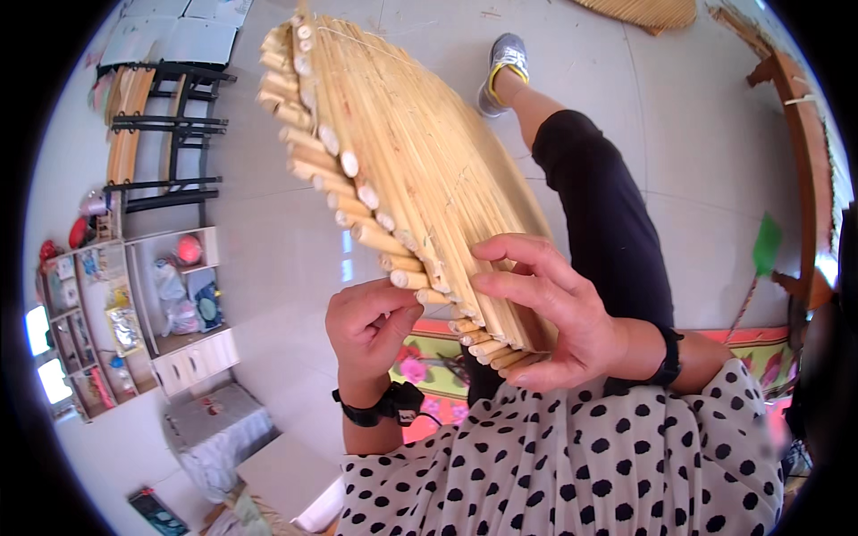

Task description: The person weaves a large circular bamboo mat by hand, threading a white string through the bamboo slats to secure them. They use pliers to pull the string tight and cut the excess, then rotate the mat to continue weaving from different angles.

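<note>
A two-layered mat of pale straw-yellow stalks (420, 152) stands tilted in front of me, its far edge rounded and its left edge a row of cut stalk ends. My right hand (563, 313) grips the near right corner, fingers spread over the upper face and thumb at the lower rim. Close against the cut ends at the left edge is my left hand (371, 326). Its thumb and forefinger are pinched together, and whatever lies between them is too small to make out. A thin thread crosses the mat near its far end.
A second stalk mat (648, 11) lies on the tiled floor at the far right. My outstretched leg (608, 196) is right of the work. A wooden bench (800, 161) and a green fly swatter (766, 246) are at right, shelves (143, 304) and folded black frames (170, 125) at left.
</note>
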Tool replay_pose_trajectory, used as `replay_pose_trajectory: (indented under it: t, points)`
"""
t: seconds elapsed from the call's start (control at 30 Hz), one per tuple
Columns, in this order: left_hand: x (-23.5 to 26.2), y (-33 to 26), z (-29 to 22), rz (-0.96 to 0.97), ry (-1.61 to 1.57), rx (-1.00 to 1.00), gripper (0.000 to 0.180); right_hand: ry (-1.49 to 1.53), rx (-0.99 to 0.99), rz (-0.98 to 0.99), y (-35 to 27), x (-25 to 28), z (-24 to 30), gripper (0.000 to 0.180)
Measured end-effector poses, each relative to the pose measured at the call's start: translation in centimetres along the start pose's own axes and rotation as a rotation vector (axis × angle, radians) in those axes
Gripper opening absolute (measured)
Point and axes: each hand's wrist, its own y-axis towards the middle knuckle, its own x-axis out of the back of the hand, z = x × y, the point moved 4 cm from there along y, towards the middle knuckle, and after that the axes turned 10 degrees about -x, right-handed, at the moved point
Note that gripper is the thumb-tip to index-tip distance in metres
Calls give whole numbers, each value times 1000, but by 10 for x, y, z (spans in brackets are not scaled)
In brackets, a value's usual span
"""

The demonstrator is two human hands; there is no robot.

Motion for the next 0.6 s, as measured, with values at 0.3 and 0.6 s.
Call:
replay_pose_trajectory:
  t: [0.3,0.6]
  points:
    - [-3,-5,4,-62,70,27,10,34,0,-22,6,8,-6,48]
    - [-7,-6,-3,-134,40,24,14,4,30,-10,12,11,-4,50]
